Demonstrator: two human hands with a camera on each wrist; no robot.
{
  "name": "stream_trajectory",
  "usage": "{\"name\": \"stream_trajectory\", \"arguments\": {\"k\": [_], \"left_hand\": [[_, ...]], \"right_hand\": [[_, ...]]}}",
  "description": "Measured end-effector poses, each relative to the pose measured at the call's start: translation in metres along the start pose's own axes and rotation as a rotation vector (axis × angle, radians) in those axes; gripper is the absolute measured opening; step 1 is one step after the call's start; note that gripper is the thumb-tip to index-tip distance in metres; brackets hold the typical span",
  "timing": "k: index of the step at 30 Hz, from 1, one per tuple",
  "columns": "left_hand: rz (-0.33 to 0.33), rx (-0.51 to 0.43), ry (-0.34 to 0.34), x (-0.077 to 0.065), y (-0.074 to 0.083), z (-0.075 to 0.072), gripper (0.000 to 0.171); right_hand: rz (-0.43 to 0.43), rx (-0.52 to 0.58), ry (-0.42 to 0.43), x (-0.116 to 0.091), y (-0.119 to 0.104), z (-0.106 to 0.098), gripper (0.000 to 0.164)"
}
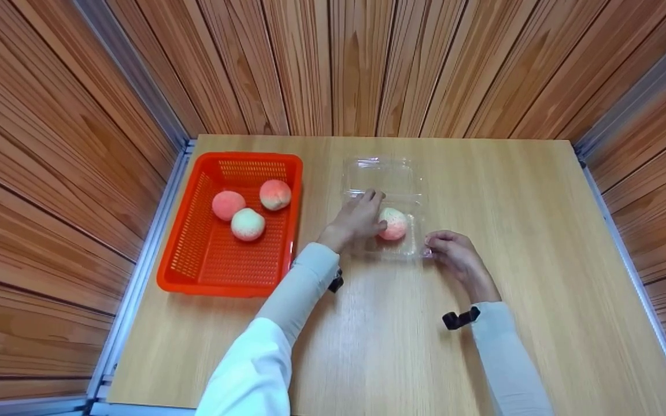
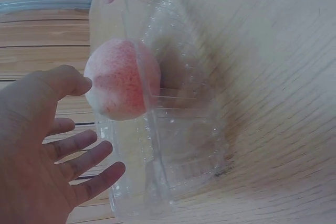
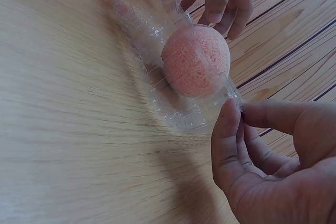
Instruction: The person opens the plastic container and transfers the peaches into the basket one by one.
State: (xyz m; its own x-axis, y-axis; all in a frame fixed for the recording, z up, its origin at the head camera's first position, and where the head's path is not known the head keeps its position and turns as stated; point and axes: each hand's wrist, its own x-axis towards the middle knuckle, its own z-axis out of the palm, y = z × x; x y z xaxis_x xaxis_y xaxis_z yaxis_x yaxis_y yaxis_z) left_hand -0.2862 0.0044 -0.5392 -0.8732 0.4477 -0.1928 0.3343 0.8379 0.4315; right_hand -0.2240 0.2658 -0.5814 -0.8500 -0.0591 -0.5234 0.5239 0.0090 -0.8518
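A pink-and-white peach [image 1: 393, 224] sits in the base of a clear plastic clamshell box [image 1: 384, 173], whose lid lies folded back toward the wall. My left hand [image 1: 361, 215] hovers over the box's left side, fingers spread and holding nothing. In the left wrist view its thumb tip is right beside the peach [image 2: 122, 80]; whether they touch I cannot tell. My right hand [image 1: 454, 254] pinches the box's near right corner between thumb and finger, plainly visible in the right wrist view, where the peach [image 3: 195, 60] rises above the rim.
An orange-red plastic basket [image 1: 206, 266] stands on the left of the wooden table [image 1: 529, 231] with three peaches inside, one of them a whitish peach [image 1: 248, 224]. Wood-patterned walls [image 1: 356, 69] enclose the back and sides.
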Motion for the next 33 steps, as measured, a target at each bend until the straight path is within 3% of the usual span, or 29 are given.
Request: {"name": "stream_trajectory", "arguments": {"k": [5,12,26,33], "left_hand": [[0.019,0.030,0.016,0.003,-0.001,0.003,0.068],[-0.009,-0.049,-0.004,0.002,-0.001,0.008,0.068],[-0.005,0.005,-0.008,0.001,0.006,0.019,0.072],[0.033,0.083,-0.019,0.001,0.009,0.024,0.073]], "right_hand": [[-0.024,0.012,-0.013,0.000,0.001,0.000,0.035],[-0.023,0.016,-0.015,-0.002,-0.001,-0.001,0.033],[-0.015,0.022,-0.020,-0.001,0.000,-0.001,0.034],[-0.020,0.034,-0.010,0.000,0.001,0.000,0.019]]}}
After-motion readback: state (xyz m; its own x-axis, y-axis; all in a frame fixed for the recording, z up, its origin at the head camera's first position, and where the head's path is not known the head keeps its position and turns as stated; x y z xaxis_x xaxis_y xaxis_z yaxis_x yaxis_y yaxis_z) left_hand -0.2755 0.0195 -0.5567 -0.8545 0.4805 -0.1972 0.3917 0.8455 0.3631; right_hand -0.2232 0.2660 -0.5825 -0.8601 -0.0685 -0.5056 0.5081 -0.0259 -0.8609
